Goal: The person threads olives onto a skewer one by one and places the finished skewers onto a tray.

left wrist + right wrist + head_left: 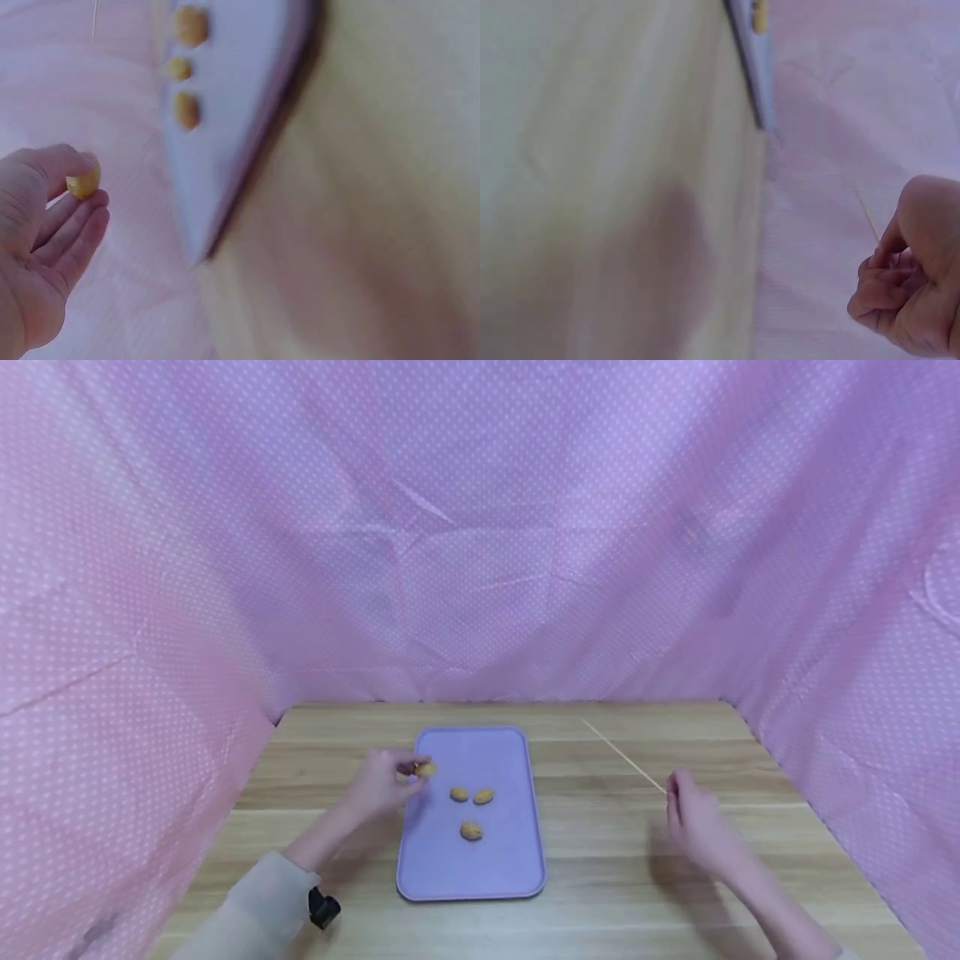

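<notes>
Between thumb and fingers, my left hand pinches a small yellowish-brown oval piece, held over the left edge of the purple tray. Three similar pieces lie on that tray: two side by side, a left one and a right one, and a nearer one. To the right of the tray, above the table, my right hand holds one end of a long thin wooden skewer. Its far end points up and left, away from me, with nothing on it.
The tray lies on a wood-grain table. Pink dotted cloth hangs behind the table and along both sides. A small black object is at the left sleeve's cuff.
</notes>
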A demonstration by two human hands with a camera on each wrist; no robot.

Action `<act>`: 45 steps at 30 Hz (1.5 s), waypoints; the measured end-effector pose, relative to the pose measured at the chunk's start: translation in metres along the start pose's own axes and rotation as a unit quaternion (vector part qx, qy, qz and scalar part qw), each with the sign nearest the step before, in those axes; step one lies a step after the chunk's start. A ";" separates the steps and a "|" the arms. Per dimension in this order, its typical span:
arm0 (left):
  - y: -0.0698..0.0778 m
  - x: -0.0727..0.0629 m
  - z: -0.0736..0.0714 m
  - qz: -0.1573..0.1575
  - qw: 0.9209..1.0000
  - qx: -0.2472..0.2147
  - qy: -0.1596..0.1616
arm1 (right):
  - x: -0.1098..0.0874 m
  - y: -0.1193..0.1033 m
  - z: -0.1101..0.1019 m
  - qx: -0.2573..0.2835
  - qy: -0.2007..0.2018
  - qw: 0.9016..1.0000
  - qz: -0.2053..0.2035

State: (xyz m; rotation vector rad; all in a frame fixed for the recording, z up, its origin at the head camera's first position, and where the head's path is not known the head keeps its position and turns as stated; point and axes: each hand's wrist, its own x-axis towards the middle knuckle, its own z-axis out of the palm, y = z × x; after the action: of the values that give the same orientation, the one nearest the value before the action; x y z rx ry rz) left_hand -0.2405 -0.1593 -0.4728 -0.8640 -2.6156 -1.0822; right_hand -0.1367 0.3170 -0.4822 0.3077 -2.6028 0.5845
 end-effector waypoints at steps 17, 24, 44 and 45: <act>0.035 0.038 -0.032 0.071 0.982 -0.151 0.092 | 0.070 -0.045 -0.039 0.025 -0.022 0.980 -0.199; 0.055 0.040 -0.033 0.100 0.976 -0.163 0.107 | 0.089 -0.068 -0.030 0.015 -0.002 0.964 -0.267; 0.064 0.038 -0.030 0.106 0.984 -0.128 0.070 | 0.091 -0.087 -0.031 -0.019 0.010 0.960 -0.280; 0.063 0.038 -0.030 0.107 0.984 -0.126 0.068 | 0.091 -0.088 -0.031 -0.024 0.010 0.959 -0.282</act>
State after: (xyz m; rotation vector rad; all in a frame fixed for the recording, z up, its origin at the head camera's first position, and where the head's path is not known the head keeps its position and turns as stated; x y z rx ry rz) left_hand -0.2367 -0.1272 -0.3997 -1.0528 -2.2476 -1.3749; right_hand -0.1775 0.2431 -0.3833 0.9763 -2.3416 0.3142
